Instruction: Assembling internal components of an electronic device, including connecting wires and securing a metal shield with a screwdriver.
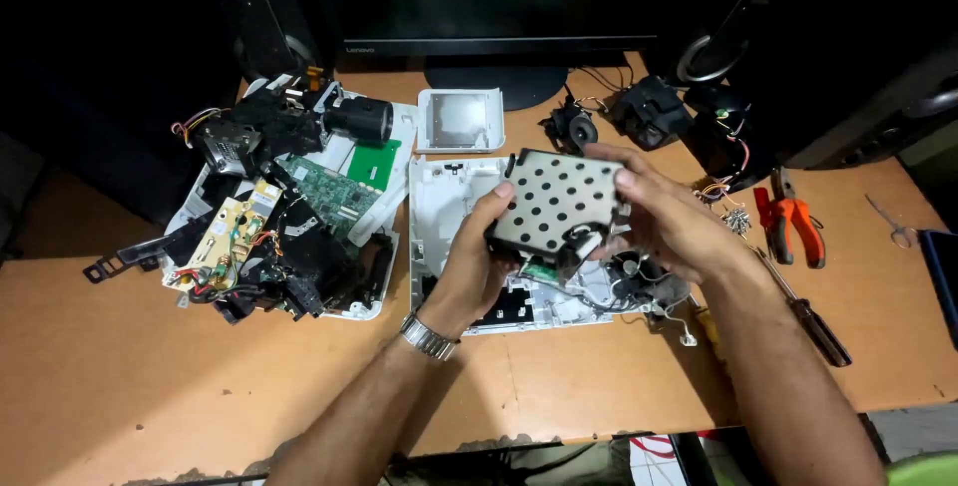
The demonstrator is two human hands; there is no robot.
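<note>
Both my hands hold a perforated metal module with round holes, tilted above a white plastic casing on the wooden desk. My left hand, with a metal watch on the wrist, grips its lower left edge. My right hand wraps its right side, fingers over the top edge. Wires and a small green board hang under the module.
A heap of taken-apart electronics with green and yellow circuit boards lies at the left. A monitor stand, a metal bracket, orange pliers, a screwdriver, scissors and black parts surround the work area.
</note>
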